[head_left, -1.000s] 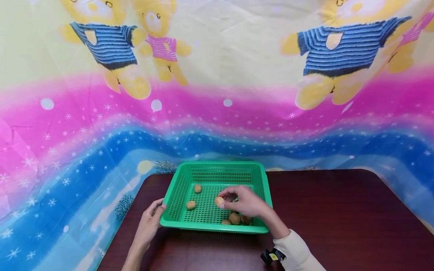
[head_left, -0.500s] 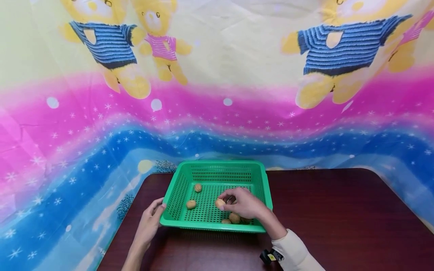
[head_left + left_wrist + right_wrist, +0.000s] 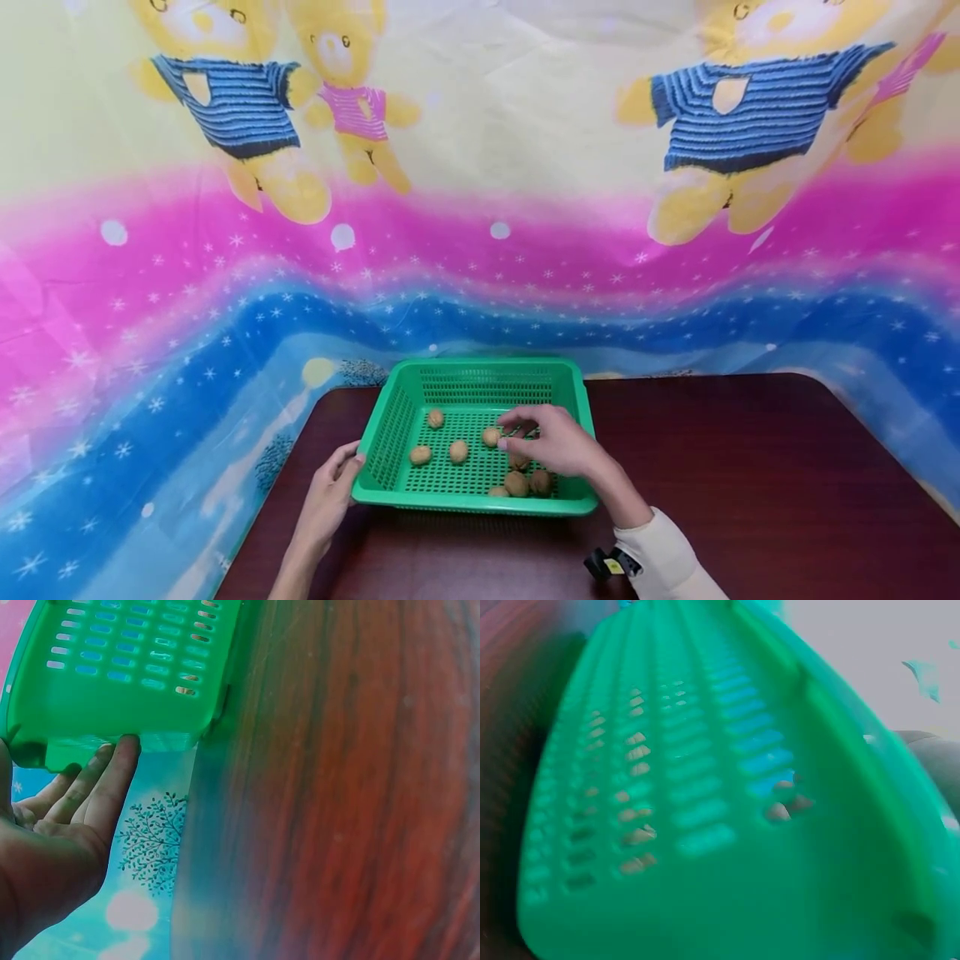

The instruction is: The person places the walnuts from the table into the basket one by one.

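Observation:
A green plastic basket (image 3: 465, 502) with slotted walls stands on the dark wooden table. At its left rim, my left hand (image 3: 326, 492) holds on, thumb over the edge and fingers (image 3: 109, 784) against the outside below the rim. My right hand (image 3: 555, 442) is inside the basket, thumb and forefinger apart. Just left of those fingertips lies a walnut (image 3: 491, 437); whether they touch it I cannot tell. Other walnuts lie on the basket floor: one in the middle (image 3: 458, 452), two at the left (image 3: 421, 455), and several below the right hand (image 3: 517, 483).
The dark table (image 3: 750, 475) extends to the right of the basket. Behind it hangs a cloth backdrop (image 3: 480, 275) with printed bears. A black device (image 3: 611, 565) is strapped at the right wrist, by a pale sleeve (image 3: 663, 554).
The walnut pinched by my right hand has been let go, and one more walnut now lies mid-basket. The right hand has shifted slightly right and back. My left hand keeps its place.

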Motion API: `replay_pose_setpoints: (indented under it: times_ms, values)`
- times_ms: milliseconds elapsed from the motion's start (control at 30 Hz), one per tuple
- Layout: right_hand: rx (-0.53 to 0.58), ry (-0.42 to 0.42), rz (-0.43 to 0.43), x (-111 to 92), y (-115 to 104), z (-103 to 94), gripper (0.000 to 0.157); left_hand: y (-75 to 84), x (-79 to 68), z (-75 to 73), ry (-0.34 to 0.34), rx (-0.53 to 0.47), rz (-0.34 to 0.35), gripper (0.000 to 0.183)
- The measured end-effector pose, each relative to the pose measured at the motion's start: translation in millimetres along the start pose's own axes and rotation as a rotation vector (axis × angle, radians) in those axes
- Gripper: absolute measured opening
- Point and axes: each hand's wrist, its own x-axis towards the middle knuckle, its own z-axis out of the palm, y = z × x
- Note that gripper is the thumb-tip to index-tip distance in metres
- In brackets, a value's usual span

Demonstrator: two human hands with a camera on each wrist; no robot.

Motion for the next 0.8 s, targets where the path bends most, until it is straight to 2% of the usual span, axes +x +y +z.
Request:
replay_pose_setpoints:
  times_ms: [400,600,800]
  values:
    - [-0.049,0.161,0.074,-50,3,-60.5,0.038,-0.9,-3.0,1.2,-0.006,0.007,-0.002,0.058]
    - [-0.073,0.211,0.12,-76,9,-80.3,0.044,-1.1,-6.6,6.2,-0.003,-0.02,0.014,0.055]
    - [-0.151,0.271,0.144,-101,18,-96.8,0.04,2.2,-9.8,17.9,-0.003,-0.032,0.043,0.053]
